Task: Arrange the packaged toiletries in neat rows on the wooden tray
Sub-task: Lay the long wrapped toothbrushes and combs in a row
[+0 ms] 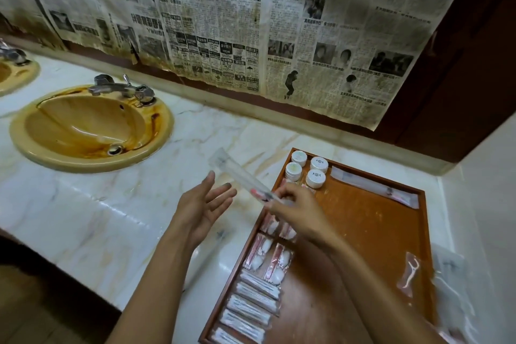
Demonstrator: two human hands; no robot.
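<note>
Several flat sachets are lying in a stacked row along the near left edge of the wooden tray, and just beyond them we are seeing pink-and-white packets sitting in pairs. At the tray's right rim a floss-pick packet is resting partly over the edge. Our right hand is pinching one end of a long clear packaged toothbrush, holding it slanted above the marble counter beside the tray. Our left hand is hovering palm-up with fingers spread, holding nothing. Farther back, four white jars are standing in the tray's far left corner, another long packet lying along the far edge. Beyond, a yellow sink is sitting under newspaper-covered wall.
</note>
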